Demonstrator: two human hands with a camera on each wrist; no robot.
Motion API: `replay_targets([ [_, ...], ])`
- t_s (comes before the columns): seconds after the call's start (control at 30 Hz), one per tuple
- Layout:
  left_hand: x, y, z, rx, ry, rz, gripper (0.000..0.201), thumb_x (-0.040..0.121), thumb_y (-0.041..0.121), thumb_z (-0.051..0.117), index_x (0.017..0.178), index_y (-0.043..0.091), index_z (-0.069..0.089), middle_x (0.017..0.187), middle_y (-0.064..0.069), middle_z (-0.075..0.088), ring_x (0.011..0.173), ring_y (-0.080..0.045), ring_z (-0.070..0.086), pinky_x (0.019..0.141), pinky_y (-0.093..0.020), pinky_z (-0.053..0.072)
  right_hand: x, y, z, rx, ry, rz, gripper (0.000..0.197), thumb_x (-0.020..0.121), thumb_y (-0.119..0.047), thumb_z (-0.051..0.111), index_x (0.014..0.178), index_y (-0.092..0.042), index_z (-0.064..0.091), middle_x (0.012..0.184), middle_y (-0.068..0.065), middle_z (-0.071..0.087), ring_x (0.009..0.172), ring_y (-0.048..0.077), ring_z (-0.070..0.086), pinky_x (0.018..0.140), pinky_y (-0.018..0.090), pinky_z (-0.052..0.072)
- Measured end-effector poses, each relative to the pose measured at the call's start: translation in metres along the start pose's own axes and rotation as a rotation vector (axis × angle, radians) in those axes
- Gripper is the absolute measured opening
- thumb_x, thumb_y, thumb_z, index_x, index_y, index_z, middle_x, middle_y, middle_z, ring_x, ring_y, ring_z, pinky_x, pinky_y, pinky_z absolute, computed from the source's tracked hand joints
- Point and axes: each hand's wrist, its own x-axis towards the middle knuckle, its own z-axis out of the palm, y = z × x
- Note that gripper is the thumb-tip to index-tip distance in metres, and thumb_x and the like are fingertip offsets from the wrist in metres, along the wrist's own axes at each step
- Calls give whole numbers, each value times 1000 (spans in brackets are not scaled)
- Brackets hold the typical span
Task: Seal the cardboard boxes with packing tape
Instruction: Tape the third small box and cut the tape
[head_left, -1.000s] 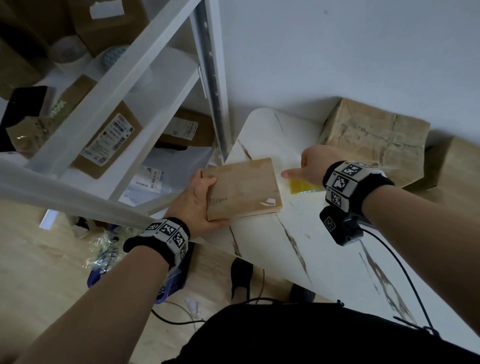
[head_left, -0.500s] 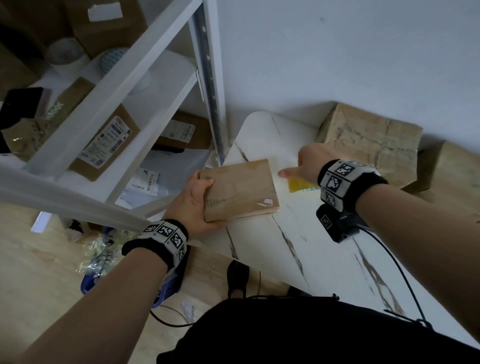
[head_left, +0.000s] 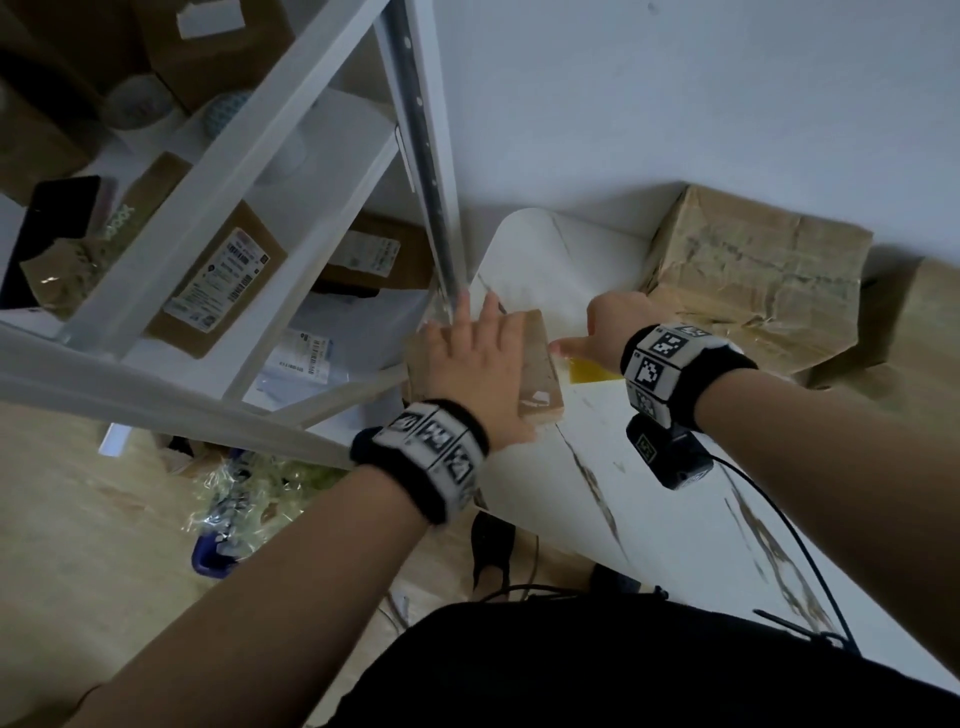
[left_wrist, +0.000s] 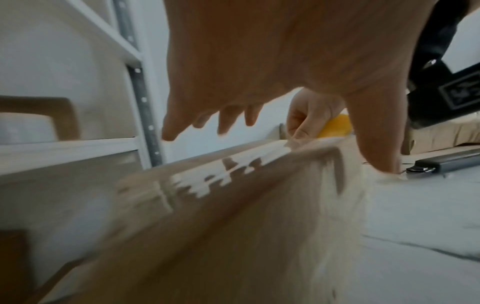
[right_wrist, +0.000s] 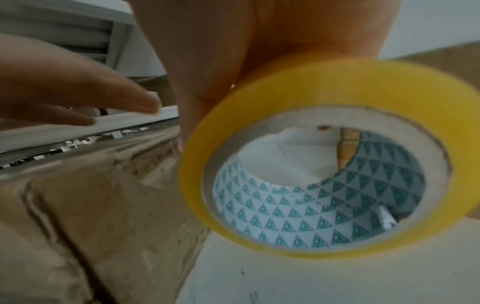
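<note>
A: Room first. White wall (head_left: 675, 93), pale wood floor (head_left: 78, 545), white metal shelf (head_left: 218, 171) along the left. Parcels on it carry printed barcode labels (head_left: 223, 275); the print is too small to read. One wrapper shows green lettering, blurred.

B: Surface?

A: White marble-look table (head_left: 649, 493) with brown veins, its far corner at the wall. A big crumpled box (head_left: 753, 270) sits at the far right edge against the wall.

B: The task box?

A: Small flat box (head_left: 540, 364) at the table's far left edge, beside the shelf post. Torn white label scraps on its near corner, nothing legible.

B: Left hand?

A: Left hand (head_left: 472, 353) lies over the box top, fingers straight and spread. The left wrist view shows the fingertips lifted off the cardboard, thumb down at the box's right edge.

B: Right?

A: Right hand (head_left: 608, 332) just right of the box, clasping a yellow tape roll (right_wrist: 330, 156). Its core liner bears a green triangle pattern. Index finger points to the box's right edge.

B: Anything else?

A: A dark slim tool (left_wrist: 446, 164) on the table near the thumb; cannot identify it.
</note>
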Motion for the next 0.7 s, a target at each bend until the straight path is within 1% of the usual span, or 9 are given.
replay_targets([
  [0.1,23,22,-6,14,-189,-44,131,66,57,76,147,21,-20,157,-11,-15,142,-44,-15,103,-75,13,-8,1,4,2,-19,-12,62,77,-68,56,57,-11,43,56,2,46,49,16,44,46,25,33],
  [0.17,26,28,-4,-5,-214,-52,130,66,53,78,148,22,-17,156,-10,-2,143,-42,-4,99,-78,17,-14,5,5,59,-23,-2,63,77,-69,55,57,-10,43,55,2,45,48,17,42,45,25,31],
  [0.27,23,24,-8,-27,-138,-18,122,63,52,78,149,27,-5,147,-8,17,138,-36,17,96,-78,22,-22,25,2,185,-8,10,62,78,-69,53,66,-8,53,63,6,53,59,21,50,55,30,39],
  [0.37,20,19,-20,-84,-48,34,116,59,51,80,145,37,3,141,-5,22,132,-32,23,97,-74,27,-34,52,-6,376,40,-10,53,80,-64,53,68,-13,57,70,4,59,70,20,56,63,31,42],
  [0.43,19,20,-26,-98,9,89,112,57,51,79,143,38,10,138,-3,21,130,-30,24,97,-68,32,-44,63,-11,491,59,-41,48,84,-60,52,62,-18,48,63,-2,50,61,14,48,56,28,35],
  [0.5,18,24,-29,-154,49,93,108,56,51,80,141,38,15,139,-1,21,130,-27,24,99,-61,35,-53,67,-14,613,75,-93,51,87,-57,48,59,-15,43,58,-2,40,55,14,40,55,27,30],
  [0.53,18,26,-30,-182,69,86,106,55,52,80,140,37,18,139,-1,21,129,-26,25,99,-59,36,-56,68,-15,668,88,-109,50,86,-57,50,59,-14,45,59,-1,40,56,14,40,57,29,31],
  [0.6,19,29,-33,-210,115,86,103,53,52,80,136,38,22,137,1,24,127,-24,29,97,-56,39,-61,73,-20,748,116,-108,45,78,-53,65,65,-11,56,61,-1,46,59,13,45,61,29,36],
  [0.7,21,33,-37,-237,158,109,100,51,51,81,134,36,26,134,3,26,125,-22,32,95,-51,42,-65,86,-28,762,182,-13,43,68,-47,77,65,-10,55,57,-3,44,57,12,43,56,26,35],
])
